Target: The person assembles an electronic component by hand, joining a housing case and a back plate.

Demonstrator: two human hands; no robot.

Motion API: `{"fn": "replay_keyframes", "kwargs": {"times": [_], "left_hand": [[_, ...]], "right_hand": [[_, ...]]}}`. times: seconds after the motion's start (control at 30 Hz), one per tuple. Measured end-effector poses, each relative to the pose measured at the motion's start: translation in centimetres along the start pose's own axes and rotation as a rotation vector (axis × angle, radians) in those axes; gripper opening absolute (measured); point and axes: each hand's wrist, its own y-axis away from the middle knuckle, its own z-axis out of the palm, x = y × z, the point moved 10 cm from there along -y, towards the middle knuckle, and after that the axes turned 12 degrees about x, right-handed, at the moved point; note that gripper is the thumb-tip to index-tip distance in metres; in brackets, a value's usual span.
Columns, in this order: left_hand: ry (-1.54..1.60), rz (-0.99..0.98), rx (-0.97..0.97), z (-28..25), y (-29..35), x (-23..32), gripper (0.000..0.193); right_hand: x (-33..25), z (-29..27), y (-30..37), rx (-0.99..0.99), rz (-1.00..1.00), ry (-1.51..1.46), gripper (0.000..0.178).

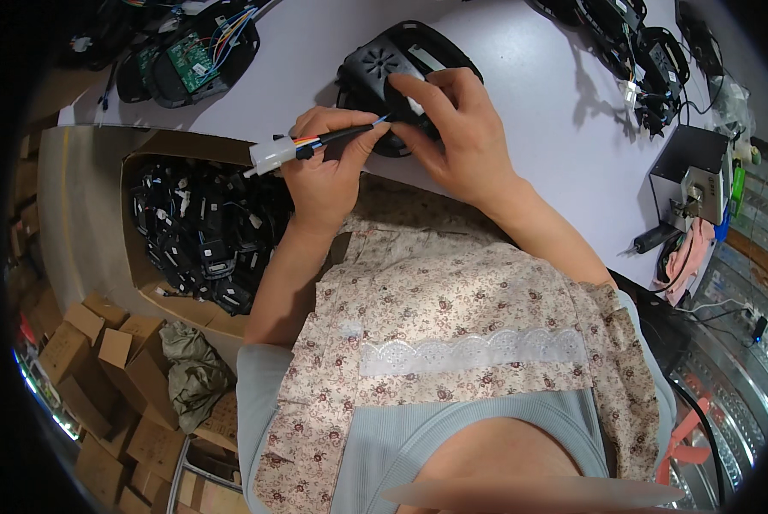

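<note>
My left hand (325, 176) is closed around a cable (337, 135) in black sleeving, thumb against fingers. Out of its left end come a few coloured wires and a white plastic connector (271, 155); a thin blue wire tip shows at the other end. Under both hands, at the table's near edge, lies a black plastic housing (377, 64) with round speaker slots and a pale strip on it. My right hand (465, 141) grips this housing, index finger on top and thumb low by the blue wire tip. The part between those fingers is mostly hidden.
Black housings with a green circuit board (191, 64) and wires lie at the far left. A cardboard box (187, 150) of black parts stands left, below the table. Wired black units (658, 64) and a dark metal box (690, 158) sit at right. Cartons (75, 364) fill the lower left.
</note>
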Motion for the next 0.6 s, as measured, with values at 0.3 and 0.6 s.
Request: {"fn": "replay_keyframes", "kwargs": {"times": [0.3, 0.6], "left_hand": [[-0.099, 0.306, -0.159, 1.5, 0.3, 4.3, 0.034], [-0.394, 0.349, -0.535, 3.2, -1.1, 1.9, 0.093]], "right_hand": [[-0.4, 0.2, -0.1, -0.044, -0.032, 0.053, 0.053], [-1.1, 0.4, 1.0, -0.156, -0.112, 0.057, 0.058]]}}
